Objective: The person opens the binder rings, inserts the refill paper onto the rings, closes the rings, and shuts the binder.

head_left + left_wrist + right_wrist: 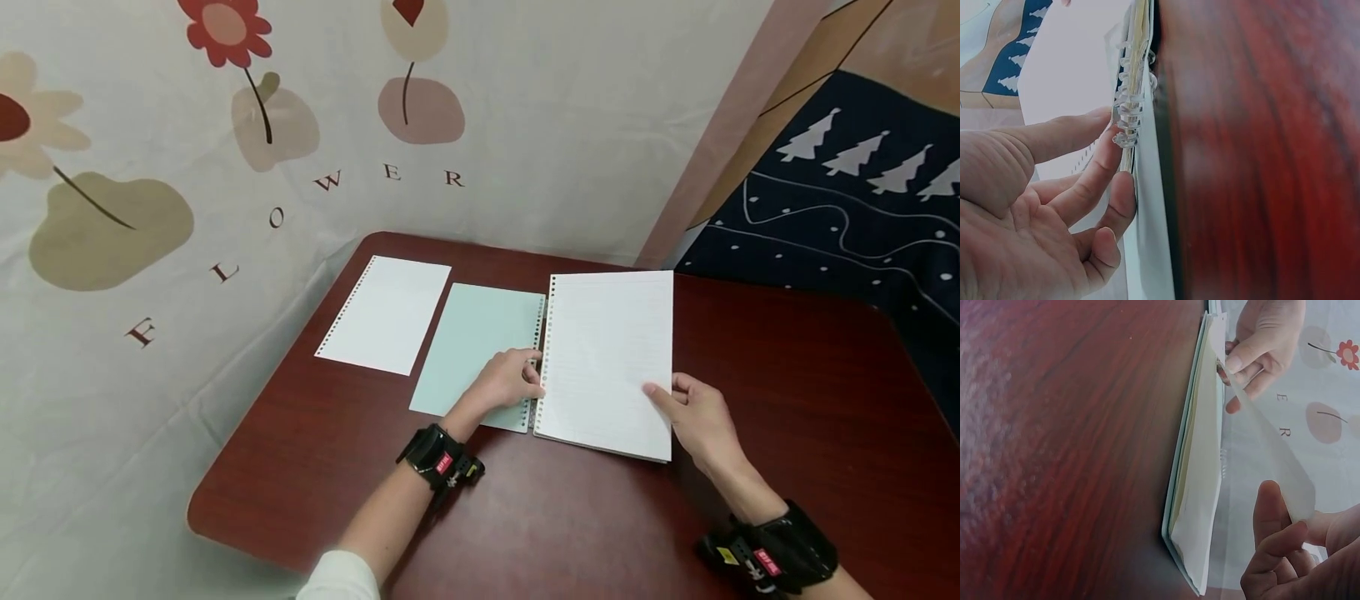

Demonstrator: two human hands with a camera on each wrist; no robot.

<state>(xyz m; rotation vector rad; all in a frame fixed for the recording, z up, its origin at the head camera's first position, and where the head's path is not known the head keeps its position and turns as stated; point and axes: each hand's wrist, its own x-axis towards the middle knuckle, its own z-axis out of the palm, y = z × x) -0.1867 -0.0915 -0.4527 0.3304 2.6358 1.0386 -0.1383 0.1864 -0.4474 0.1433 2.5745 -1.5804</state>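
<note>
A ring-bound notebook lies spread on the table, its mint-green cover [472, 337] folded out to the left and the ruled page stack to the right. My left hand [506, 379] pinches the punched edge of the top sheet [607, 350] between thumb and forefinger. In the left wrist view that grip sits right beside the clear binding rings [1127, 106]. My right hand [702, 417] pinches the same sheet's right edge, thumb on top. The right wrist view shows the sheet [1275, 444] raised at a slant above the page stack [1200, 462].
A loose white sheet [386, 315] with a punched left edge lies left of the cover. The dark red-brown table [525, 517] has rounded corners. Behind it hangs a pale flower-print cloth [540, 150], with a navy tree-patterned cloth [840, 225] on the right.
</note>
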